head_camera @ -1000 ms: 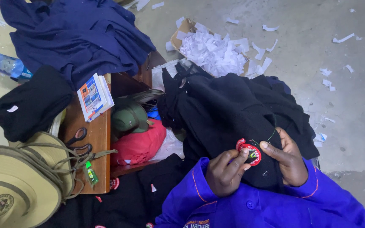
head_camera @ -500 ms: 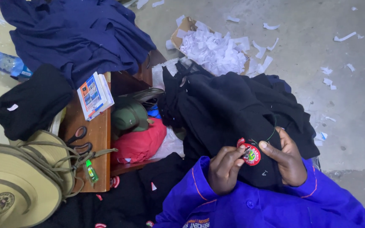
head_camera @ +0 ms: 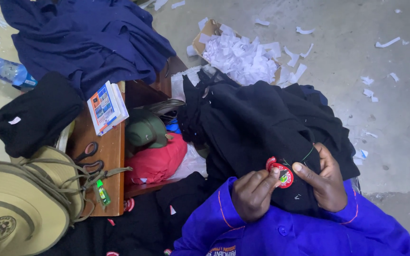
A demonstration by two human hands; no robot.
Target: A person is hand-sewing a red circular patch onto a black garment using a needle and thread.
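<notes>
- Black fabric everywhere, so here's the count: one dark garment [head_camera: 262,128] draped soft and crumpled right under both hands, with one round red-rimmed embroidered patch [head_camera: 283,174] sitting on it.
- Left hand [head_camera: 255,194] is pinching the patch's edge between thumb and fingers; right hand [head_camera: 322,182] presses the cloth beside it, thumb touching the patch rim. A thin green thread [head_camera: 308,153] runs just above the right thumb.
- Two blue sleeves [head_camera: 281,232], smooth and bright, orange piping.
- Left of the hands, one wooden bench [head_camera: 112,156], flat and brown. On it: one pair of black-handled scissors [head_camera: 88,154], one small booklet [head_camera: 106,106], one little green bottle [head_camera: 101,194].
- Past the bench, two woven straw hats [head_camera: 20,204] with cords, stiff-looking.
- One green cap [head_camera: 145,130] on one red bundle [head_camera: 160,159], between bench and garment.
- One navy cloth heap [head_camera: 86,38] far up-left, one folded black piece [head_camera: 36,114] below it.
- One cardboard tray [head_camera: 205,40] of white paper scraps [head_camera: 243,59] above the hands; more scraps on the concrete floor [head_camera: 371,114], too many to count.
</notes>
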